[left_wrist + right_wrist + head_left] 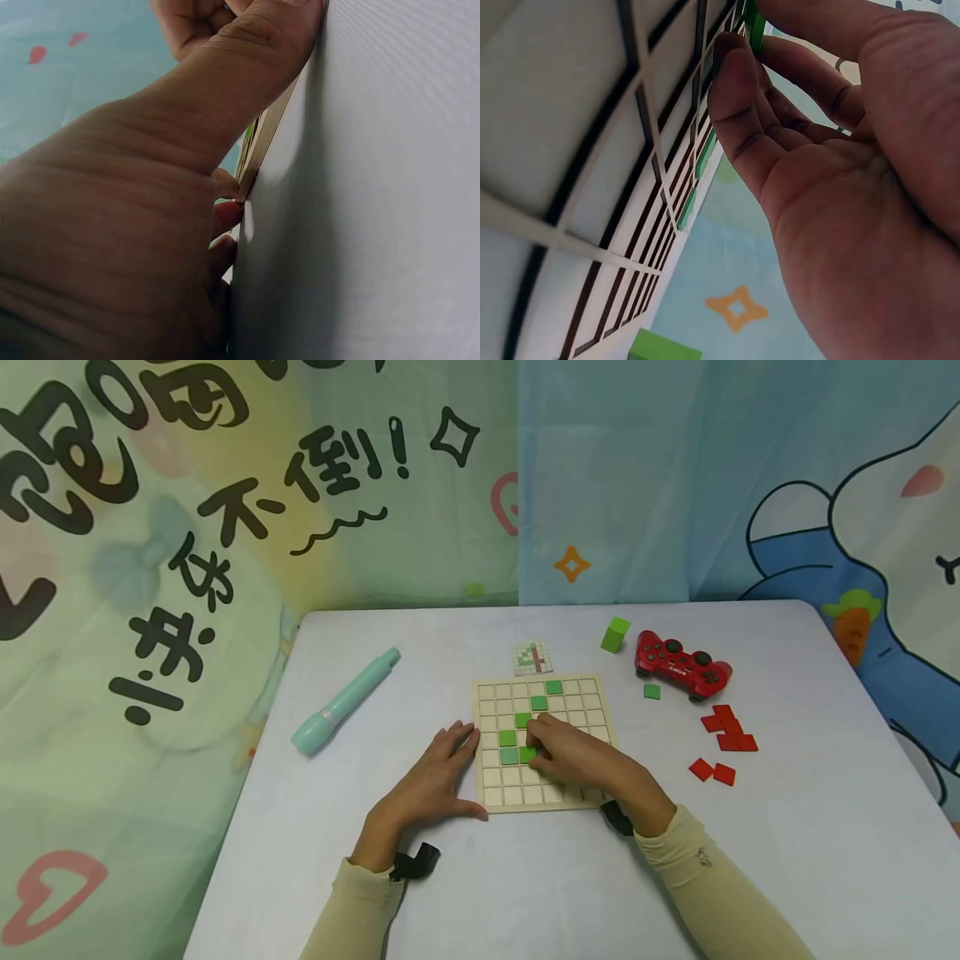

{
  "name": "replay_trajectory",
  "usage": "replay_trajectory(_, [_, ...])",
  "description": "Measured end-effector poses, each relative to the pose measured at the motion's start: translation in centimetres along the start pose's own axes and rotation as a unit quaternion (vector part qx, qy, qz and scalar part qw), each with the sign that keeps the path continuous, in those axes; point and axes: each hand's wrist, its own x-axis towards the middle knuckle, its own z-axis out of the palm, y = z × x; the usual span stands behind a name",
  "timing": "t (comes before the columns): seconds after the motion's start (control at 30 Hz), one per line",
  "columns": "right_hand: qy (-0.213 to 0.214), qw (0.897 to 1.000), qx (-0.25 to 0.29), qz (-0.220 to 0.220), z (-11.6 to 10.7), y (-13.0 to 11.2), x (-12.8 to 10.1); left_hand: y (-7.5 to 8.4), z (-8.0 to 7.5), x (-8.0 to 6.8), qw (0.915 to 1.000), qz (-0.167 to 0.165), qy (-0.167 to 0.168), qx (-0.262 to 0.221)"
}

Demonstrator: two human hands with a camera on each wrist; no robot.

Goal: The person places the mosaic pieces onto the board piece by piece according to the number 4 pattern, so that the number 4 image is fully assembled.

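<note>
A wooden grid board [577,702] lies on the white table [525,877]. Several green tiles sit in its cells, running diagonally from the top tile [553,687] down to one at the lower left [508,756]. My right hand [534,748] is over the board's middle and pinches a green tile [754,26] between thumb and fingers at a cell [527,753]. My left hand [459,752] lies flat on the table, fingers straight. Its thumb [255,45] presses along the board's left edge [259,150].
A teal marker [343,702] lies at the left. Behind the board are a small pattern card [532,657], a green block [615,634] and a red game controller [681,665]. A loose green tile [652,691] and several red tiles [727,731] lie at the right.
</note>
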Motion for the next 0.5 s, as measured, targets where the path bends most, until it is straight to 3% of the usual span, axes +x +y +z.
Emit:
replay_trajectory(0.27, [0.007, 1.0, -0.014, -0.003, 0.2, -0.01, 0.14, 0.15, -0.13, 0.16, 0.9998, -0.016, -0.009, 0.002])
replay_trajectory(0.5, [0.007, 1.0, -0.018, -0.003, 0.33, -0.07, 0.14, 0.29, -0.18, 0.02, 1.0, -0.009, 0.0, -0.003])
